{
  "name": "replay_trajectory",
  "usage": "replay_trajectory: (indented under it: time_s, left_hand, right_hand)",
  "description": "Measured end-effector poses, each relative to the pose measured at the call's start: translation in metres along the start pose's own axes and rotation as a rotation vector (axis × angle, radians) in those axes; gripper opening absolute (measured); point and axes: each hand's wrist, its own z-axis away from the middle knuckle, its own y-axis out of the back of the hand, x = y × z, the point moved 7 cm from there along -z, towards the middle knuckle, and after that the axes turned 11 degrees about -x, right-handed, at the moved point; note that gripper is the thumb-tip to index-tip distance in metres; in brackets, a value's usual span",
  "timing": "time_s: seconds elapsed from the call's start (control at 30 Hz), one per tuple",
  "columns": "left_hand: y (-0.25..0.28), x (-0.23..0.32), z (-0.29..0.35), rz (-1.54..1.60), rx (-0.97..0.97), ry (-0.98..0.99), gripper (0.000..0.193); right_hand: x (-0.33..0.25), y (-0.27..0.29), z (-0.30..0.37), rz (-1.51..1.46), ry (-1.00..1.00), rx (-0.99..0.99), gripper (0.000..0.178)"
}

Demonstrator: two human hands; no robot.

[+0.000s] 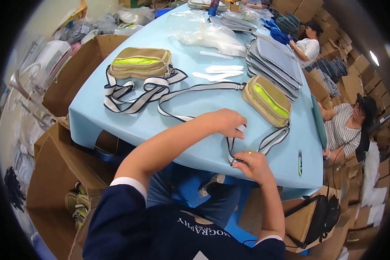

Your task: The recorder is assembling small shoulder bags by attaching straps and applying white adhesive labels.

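A tan waist bag [268, 102] with a lime-green front pocket lies on the blue table to the right. Its white strap with dark edges [197, 88] loops across the cloth toward me. My left hand [228, 123] is closed on the strap, its fingertips pinching a folded piece. Lower and to the right, my right hand [252, 165] pinches the strap by a small buckle [237, 161] at the table's near edge. A second tan and green waist bag [141, 63] rests at the left, its strap [132, 97] heaped in loose folds before it.
White strips [223, 69] and clear plastic bags [210, 37] lie mid-table, beside stacked grey flat cases [275, 65]. A small cutter [300, 162] lies near the right edge. A cardboard box [52, 173] stands at my left. Two people work along the right side.
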Motion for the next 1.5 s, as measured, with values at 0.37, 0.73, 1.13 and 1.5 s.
replay_trajectory:
  time_s: [0.37, 0.73, 1.13, 1.5]
  left_hand:
    - [0.013, 0.018, 0.044, -0.221, 0.520, -0.297, 0.024]
    - [-0.056, 0.071, 0.074, 0.018, 0.461, -0.231, 0.040]
    - [-0.035, 0.062, 0.126, -0.164, 0.486, -0.093, 0.028]
    - [0.004, 0.011, 0.137, -0.223, 0.459, -0.060, 0.024]
  right_hand:
    - [0.004, -0.015, -0.020, -0.041, -0.059, 0.029, 0.022]
    - [0.092, 0.017, -0.079, 0.029, -0.555, 0.252, 0.045]
    - [0.168, 0.040, -0.047, 0.200, -0.990, 0.163, 0.021]
    - [0.105, 0.017, -0.064, 0.519, -0.257, -0.084, 0.020]
